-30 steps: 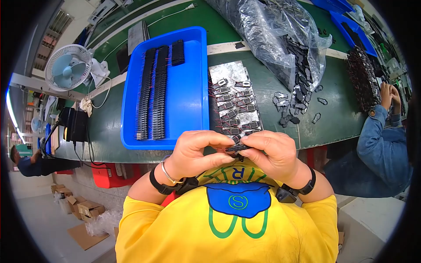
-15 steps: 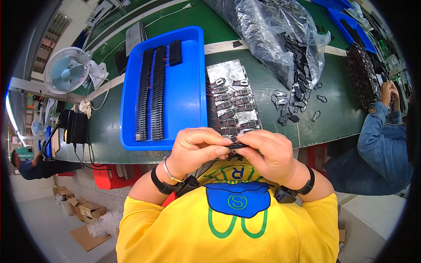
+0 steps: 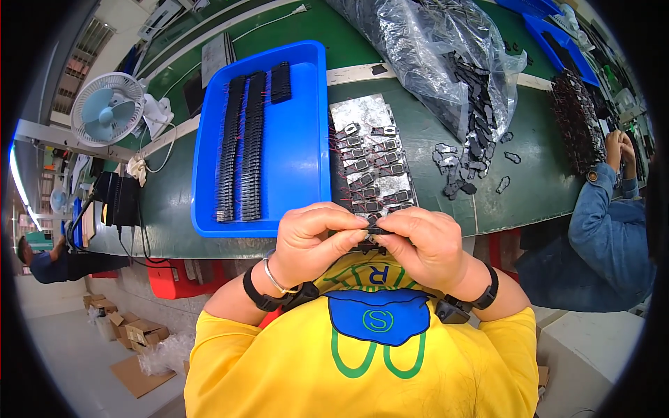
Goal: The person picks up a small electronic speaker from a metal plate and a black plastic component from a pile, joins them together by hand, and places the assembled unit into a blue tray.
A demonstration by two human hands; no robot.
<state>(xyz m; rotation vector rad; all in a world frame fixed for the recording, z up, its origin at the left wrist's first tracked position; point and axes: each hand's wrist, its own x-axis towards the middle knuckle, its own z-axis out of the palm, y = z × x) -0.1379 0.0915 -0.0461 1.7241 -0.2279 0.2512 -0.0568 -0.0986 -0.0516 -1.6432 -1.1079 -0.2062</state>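
My left hand (image 3: 315,238) and my right hand (image 3: 426,245) meet close to my chest at the near table edge. Between their thumbs and fingertips both pinch a small black part (image 3: 376,230), mostly covered by the fingers. Just beyond them lies a flat metal plate (image 3: 357,109). Two columns of small black oval parts that look like little speakers (image 3: 359,166), with thin red and black wires, rest on it. On the left, a blue tray (image 3: 293,164) contains long rows of similar black parts (image 3: 251,153).
A clear plastic bag (image 3: 425,49) spills flat black cut-outs (image 3: 481,132) onto the green table (image 3: 529,188) at the right. A white fan (image 3: 106,111) stands at the left, near a black box with cables (image 3: 123,200). At the far right another person's hands (image 3: 619,148) work.
My hands stay together at nearly the same spot, with a slight shift of the fingers round the small black part. The plate, tray and bag look unchanged.
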